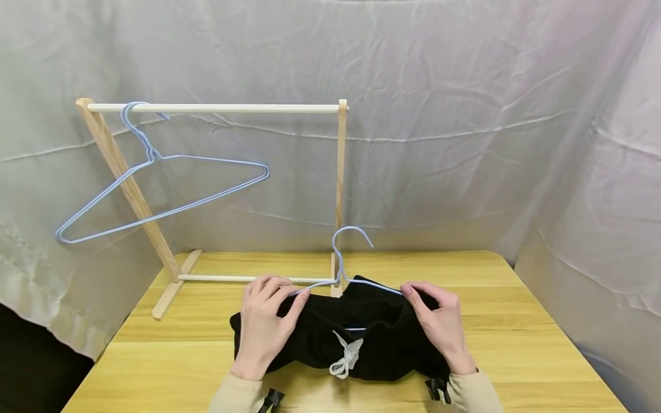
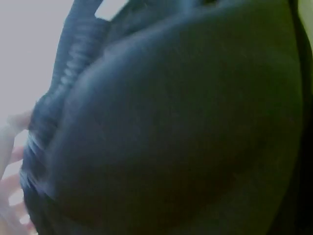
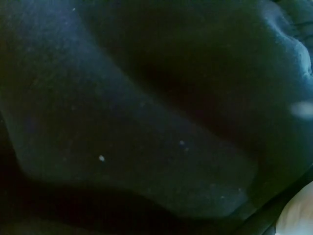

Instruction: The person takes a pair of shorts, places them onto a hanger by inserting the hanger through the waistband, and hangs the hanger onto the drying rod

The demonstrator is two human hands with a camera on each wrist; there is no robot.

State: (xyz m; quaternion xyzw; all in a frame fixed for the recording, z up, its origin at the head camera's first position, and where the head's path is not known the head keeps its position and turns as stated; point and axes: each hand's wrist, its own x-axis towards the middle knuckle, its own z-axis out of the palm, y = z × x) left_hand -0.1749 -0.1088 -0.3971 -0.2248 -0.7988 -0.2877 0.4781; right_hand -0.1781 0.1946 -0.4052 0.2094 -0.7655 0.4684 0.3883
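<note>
A light-blue wire clothes hanger (image 1: 353,229) stands hook-up over the table, its shoulders slipping into the waist of black drawstring pants (image 1: 382,350). A grey drawstring bow (image 1: 346,358) hangs at their front, and a short piece of the hanger's lower bar shows inside the opening. My left hand (image 1: 264,321) pinches the left shoulder of the hanger at the waistband, thumb toward me. On the opposite side my right hand (image 1: 441,321) pinches the right shoulder between thumb and fingers. Dark cloth (image 2: 181,117) fills the left wrist view, gathered waistband at left; dark cloth (image 3: 127,122) also fills the right wrist view.
Behind the pants stands a wooden rack with a white top rail (image 1: 232,108) and wooden posts. Blue hangers (image 1: 206,199) hang at its left end. The rack's foot (image 1: 175,287) rests on the wooden table (image 1: 516,355). Grey curtains (image 1: 465,115) enclose the back and sides.
</note>
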